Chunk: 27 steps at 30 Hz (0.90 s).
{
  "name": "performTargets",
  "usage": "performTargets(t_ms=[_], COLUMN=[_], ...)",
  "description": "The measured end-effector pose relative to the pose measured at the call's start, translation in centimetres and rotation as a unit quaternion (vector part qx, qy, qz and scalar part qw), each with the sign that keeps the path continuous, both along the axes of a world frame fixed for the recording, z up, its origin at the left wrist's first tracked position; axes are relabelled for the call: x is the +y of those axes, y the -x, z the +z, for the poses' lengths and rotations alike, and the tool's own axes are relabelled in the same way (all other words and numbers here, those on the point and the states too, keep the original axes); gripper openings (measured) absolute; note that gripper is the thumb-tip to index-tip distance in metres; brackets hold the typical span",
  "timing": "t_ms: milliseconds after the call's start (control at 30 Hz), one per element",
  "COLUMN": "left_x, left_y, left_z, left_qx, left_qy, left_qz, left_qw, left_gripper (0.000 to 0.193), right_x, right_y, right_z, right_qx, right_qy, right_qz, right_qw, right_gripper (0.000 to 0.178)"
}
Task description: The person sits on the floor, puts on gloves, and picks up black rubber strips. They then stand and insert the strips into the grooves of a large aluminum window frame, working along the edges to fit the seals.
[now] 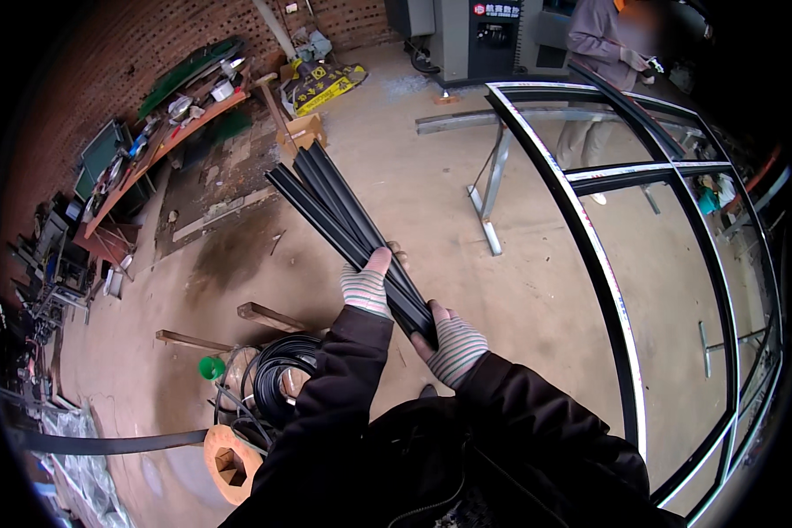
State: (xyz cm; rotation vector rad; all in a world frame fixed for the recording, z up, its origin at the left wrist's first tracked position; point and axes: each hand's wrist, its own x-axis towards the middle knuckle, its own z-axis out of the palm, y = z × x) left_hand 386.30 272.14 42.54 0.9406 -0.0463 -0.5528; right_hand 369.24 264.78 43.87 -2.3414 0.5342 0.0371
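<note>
From here I'm clasping one bundle of black strips (343, 220) above the floor (519, 352), right hand (458, 345) around its lower end, left hand (367, 286) around its middle, overlap hiding the strip count. I'm judging this a steadying step, the next move calling for an even grip. Beyond, one black coil (267, 385) is lying; one co-worker (594, 40) is standing at one large frame's (609, 283) far edge.
</note>
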Motion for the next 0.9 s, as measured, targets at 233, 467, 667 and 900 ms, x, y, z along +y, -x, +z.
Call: performTargets(t_ms=[233,467,667,900], left_x=[-6.1,-13.5,-18.6,-27.3], left_y=[-4.1,-8.3,-13.7,-19.8], left_z=[0.6,0.2,-4.8,-2.7], left_qx=[-0.016,0.043,-0.008,0.061], left_qy=[-0.040,0.040,0.107,0.205], left_qz=[0.026,-0.032,-0.053,-0.155], left_qw=[0.999,0.998,0.993,0.965], left_gripper=[0.019,0.036,0.043,0.050], right_x=[-7.4,-16.9,-23.4,-29.9], right_y=[-4.8,-10.0,-12.7,-19.0], right_z=[-1.5,-2.8,-2.2,-10.2], right_qx=[-0.054,-0.074,-0.043,-0.182], right_qy=[-0.067,-0.065,-0.140,-0.475], right_qz=[0.006,0.033,0.042,-0.002], right_qw=[0.996,0.995,0.988,0.861], right_gripper=[0.049,0.043,0.056,0.067])
